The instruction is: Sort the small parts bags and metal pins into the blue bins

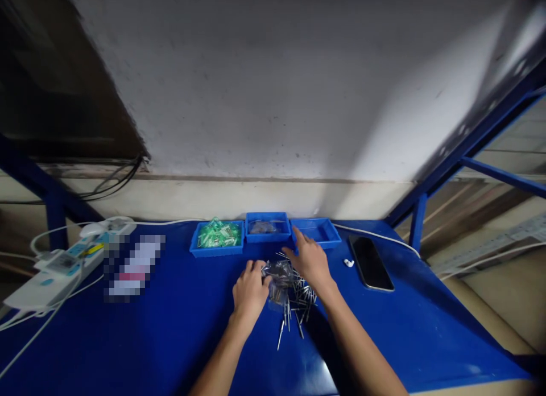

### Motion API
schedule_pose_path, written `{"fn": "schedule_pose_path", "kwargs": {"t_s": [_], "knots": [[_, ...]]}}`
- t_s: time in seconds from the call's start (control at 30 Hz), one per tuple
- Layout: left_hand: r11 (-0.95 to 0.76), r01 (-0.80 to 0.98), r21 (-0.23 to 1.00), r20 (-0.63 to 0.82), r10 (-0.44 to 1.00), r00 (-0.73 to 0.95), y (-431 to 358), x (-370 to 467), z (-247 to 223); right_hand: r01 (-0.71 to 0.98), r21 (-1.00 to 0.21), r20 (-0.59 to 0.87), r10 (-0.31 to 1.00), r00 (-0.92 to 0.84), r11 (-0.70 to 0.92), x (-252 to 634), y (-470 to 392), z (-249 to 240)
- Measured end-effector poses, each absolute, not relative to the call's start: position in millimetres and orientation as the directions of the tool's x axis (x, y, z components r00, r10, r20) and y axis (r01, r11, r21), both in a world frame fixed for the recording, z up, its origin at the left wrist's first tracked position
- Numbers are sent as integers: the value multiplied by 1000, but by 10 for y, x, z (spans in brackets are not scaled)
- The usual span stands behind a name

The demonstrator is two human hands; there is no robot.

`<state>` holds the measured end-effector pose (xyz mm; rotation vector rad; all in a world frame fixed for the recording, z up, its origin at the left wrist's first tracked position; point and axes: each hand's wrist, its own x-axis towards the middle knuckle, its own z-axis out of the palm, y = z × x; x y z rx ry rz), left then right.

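My left hand (251,288) is closed at the left edge of a clear plastic bag (279,272), its thumb and fingers pinching the film. Small dark pieces show through the bag, too blurred to name. To the right of it, a loose pile of slim silver metal pins (303,296), which look like blind rivets, lies on the blue table (179,339). Above the pile hovers my right hand (311,261), fingers apart and holding nothing visible; its fingertips reach toward the front left corner of a blue tray (327,244) with a bare bottom.
Another blue tray (268,238) holds clear bags, and a third blue tray (216,251) is heaped with green-tinted packets. On the right lie a white earbud (348,263) and a black phone (372,263). A power strip (55,279) with cables stands left. A wall closes the back.
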<state>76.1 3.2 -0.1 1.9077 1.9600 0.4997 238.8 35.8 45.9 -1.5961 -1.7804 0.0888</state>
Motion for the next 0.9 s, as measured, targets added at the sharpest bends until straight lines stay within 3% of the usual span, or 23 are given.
{"fn": "schedule_pose_path", "kwargs": {"t_s": [0.1,0.2,0.27,0.33,0.43,0.53,0.63,0.73,0.8,0.9], "knots": [[-112,738,665,136,990,28,-72,631,44,710,-690,289,953,92,141,2265,70,264],[-282,576,767,282,955,92,-239,538,111,335,-941,-48,999,26,-54,2143,-328,200],[-344,525,778,309,938,156,-349,511,153,100,-974,-210,975,-70,-202,2068,-514,202],[-388,493,779,309,921,236,-435,498,184,-31,-965,-257,963,-82,-260,2009,-611,194],[-357,481,801,262,931,255,-516,480,200,-20,-987,-159,986,58,-158,1964,-662,136],[-188,439,879,124,977,171,-586,466,167,220,-974,94,982,164,56,1959,-698,77],[102,248,963,-117,992,45,-669,469,101,441,-842,360,932,31,311,1976,-730,63],[302,24,953,-300,952,-59,-713,469,62,496,-731,455,876,-156,468,1992,-736,66],[288,8,958,-287,956,-53,-699,459,79,491,-726,453,872,-187,482,1995,-727,69],[84,164,983,-71,994,-84,-639,449,158,391,-862,331,942,-51,323,1993,-703,97]]}}
